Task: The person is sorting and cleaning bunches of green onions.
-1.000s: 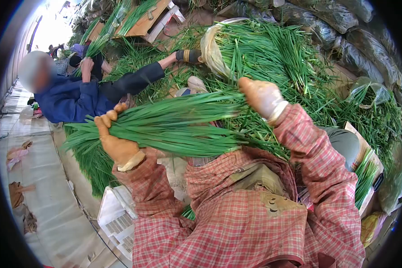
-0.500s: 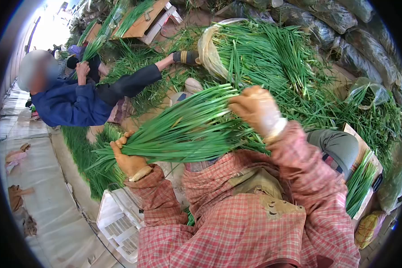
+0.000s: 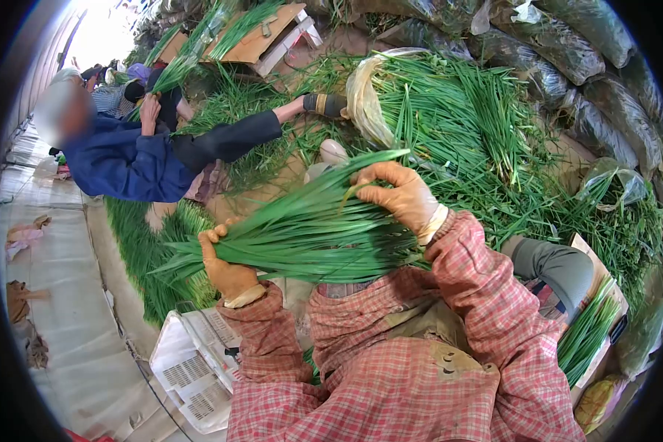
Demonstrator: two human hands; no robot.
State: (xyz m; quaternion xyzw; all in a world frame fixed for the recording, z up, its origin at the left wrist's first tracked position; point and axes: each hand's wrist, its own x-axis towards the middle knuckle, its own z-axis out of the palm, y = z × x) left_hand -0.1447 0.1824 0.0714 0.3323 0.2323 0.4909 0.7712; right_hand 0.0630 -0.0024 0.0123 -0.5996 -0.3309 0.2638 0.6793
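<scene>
Chive bundle (image 3: 302, 236) has dropped nearer my chest since a second ago, my left hand (image 3: 227, 269) clenched round its left end, right hand (image 3: 398, 195) now gripping its top.

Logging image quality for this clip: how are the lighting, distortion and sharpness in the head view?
Head view: strong fisheye bending with black corners; daylight blown out at top left; the bundle of green leaves and both gloved hands, left hand and right hand, are evenly lit and sharp; a co-worker's face is blurred over; bagged sacks at the edge look stretched.
</scene>
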